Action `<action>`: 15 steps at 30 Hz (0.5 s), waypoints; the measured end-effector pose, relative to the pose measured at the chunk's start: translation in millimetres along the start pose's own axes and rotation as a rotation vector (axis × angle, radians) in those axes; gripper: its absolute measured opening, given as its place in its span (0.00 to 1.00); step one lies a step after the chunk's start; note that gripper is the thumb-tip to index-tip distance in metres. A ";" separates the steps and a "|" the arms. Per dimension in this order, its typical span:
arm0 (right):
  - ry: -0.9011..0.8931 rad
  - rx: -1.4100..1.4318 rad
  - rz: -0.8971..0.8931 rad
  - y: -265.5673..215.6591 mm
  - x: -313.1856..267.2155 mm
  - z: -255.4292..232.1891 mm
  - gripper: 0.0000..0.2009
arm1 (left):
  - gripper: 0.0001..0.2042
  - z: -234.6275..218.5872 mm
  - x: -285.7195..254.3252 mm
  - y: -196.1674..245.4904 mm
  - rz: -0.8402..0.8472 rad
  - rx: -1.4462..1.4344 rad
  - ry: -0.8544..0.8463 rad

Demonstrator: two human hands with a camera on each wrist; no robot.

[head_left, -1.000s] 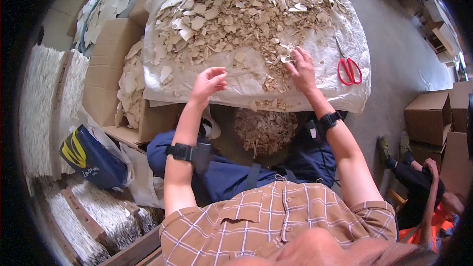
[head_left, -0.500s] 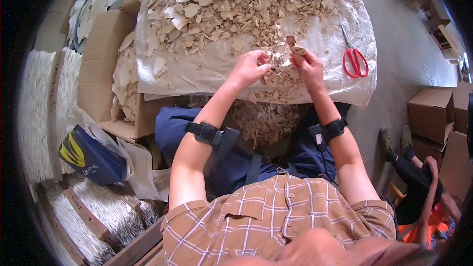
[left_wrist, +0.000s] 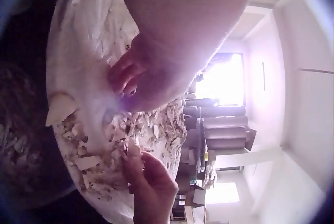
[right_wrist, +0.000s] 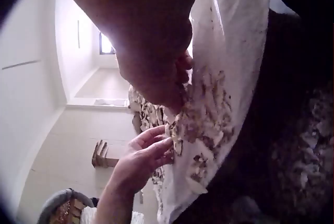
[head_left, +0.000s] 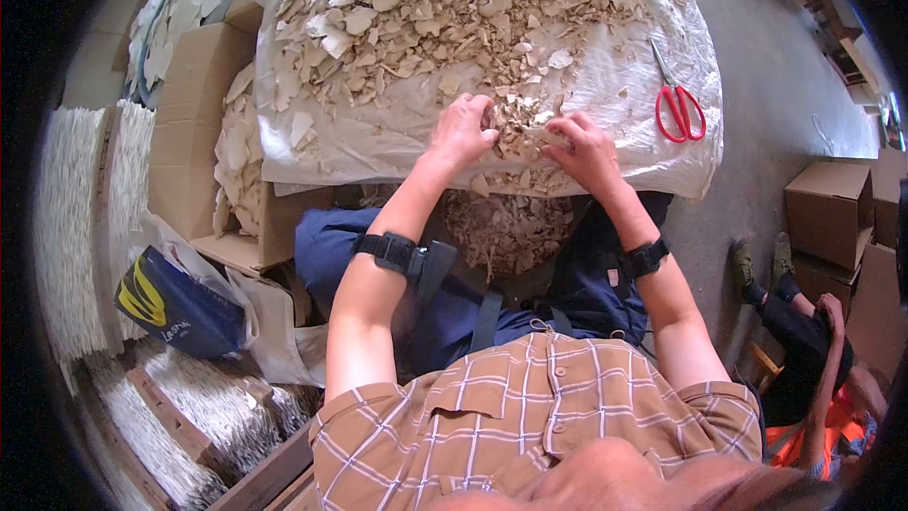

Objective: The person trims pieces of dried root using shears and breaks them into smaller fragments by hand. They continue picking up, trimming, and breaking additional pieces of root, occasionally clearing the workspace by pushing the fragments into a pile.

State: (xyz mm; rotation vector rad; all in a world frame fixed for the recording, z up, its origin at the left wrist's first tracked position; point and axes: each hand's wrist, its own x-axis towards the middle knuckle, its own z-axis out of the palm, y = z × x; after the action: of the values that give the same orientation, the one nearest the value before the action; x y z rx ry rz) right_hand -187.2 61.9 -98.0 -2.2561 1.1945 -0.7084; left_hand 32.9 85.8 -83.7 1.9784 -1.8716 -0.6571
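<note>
Thin, pale, brittle-looking flakes (head_left: pixel 520 118) lie in a small heap on a white plastic sheet (head_left: pixel 388 147), between the two hands. At the heap's left side is the left hand (head_left: pixel 463 130), its fingers loosely bent and reaching the flakes. A gap shows between its thumb and fingers in the left wrist view. The right hand (head_left: pixel 584 147) is at the heap's right side. In the left wrist view, the right hand's thumb and forefinger pinch a pale flake (left_wrist: pixel 134 150). The right wrist view shows the left hand (right_wrist: pixel 135 164) with its fingertips at the heap.
Red-handled scissors (head_left: pixel 679 114) lie on the sheet at the right. A larger spread of flakes (head_left: pixel 416 28) covers the far side. An open cardboard box (head_left: pixel 194 132) with big pale sheets stands left, and more flakes (head_left: pixel 506 232) are below the near edge. Another person (head_left: pixel 804 341) sits at right.
The left hand has come right to the heap from farther left. The right hand first lifted a brownish flake, then lowered back to the heap's right side, that flake no longer seen raised.
</note>
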 end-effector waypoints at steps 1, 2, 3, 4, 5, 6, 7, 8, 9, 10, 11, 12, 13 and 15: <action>-0.023 0.009 -0.051 -1.6 -2.0 3.5 0.11 | 0.16 1.0 0.2 -1.8 0.023 -0.020 -0.041; 0.031 0.013 -0.091 -3.0 -3.1 6.1 0.10 | 0.16 2.0 0.2 -3.6 0.046 -0.040 -0.082; 0.032 0.013 -0.093 -2.5 -2.5 6.6 0.10 | 0.16 2.4 -0.3 -4.6 0.046 -0.039 -0.079; -0.002 0.097 -0.059 -1.2 -1.4 7.1 0.10 | 0.16 3.0 -0.5 -5.4 0.065 -0.077 -0.129; -0.036 0.181 -0.025 0.0 -0.4 7.3 0.10 | 0.16 3.4 -0.1 -6.5 0.084 -0.116 -0.178; -0.036 0.181 -0.026 -3.9 2.2 2.0 0.10 | 0.16 0.1 -0.7 -5.2 0.084 -0.116 -0.177; -0.048 0.078 -0.096 -8.6 5.7 -5.9 0.10 | 0.16 -4.2 -1.9 -4.8 0.068 -0.139 -0.137; -0.059 -0.024 -0.166 -11.5 8.6 -10.3 0.10 | 0.17 -8.3 -2.6 -5.3 0.052 -0.161 -0.096; -0.058 -0.023 -0.170 -9.5 13.0 -9.5 0.10 | 0.17 -9.8 -1.1 -9.4 0.051 -0.159 -0.093; 0.104 -0.044 -0.178 -4.3 21.0 -7.9 0.12 | 0.18 -10.0 1.8 -15.5 0.024 -0.102 0.056; 0.265 -0.064 -0.186 2.7 30.1 -5.9 0.14 | 0.19 -9.9 4.9 -22.4 -0.005 -0.044 0.205; 0.234 -0.011 -0.135 14.3 39.8 -1.4 0.20 | 0.22 -4.7 9.0 -34.7 -0.013 -0.038 0.298; 0.233 -0.007 -0.136 22.4 50.8 5.9 0.20 | 0.22 -4.4 10.9 -40.2 -0.017 -0.035 0.298; 0.255 -0.052 -0.086 35.7 72.4 20.3 0.25 | 0.24 -3.3 15.5 -47.5 -0.108 -0.046 0.361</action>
State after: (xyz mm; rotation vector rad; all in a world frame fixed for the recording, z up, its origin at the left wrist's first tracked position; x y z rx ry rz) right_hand -160.5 -13.8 -120.0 -2.3238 1.2490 -1.0346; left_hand 75.0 73.7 -108.1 2.0200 -1.5324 -0.3375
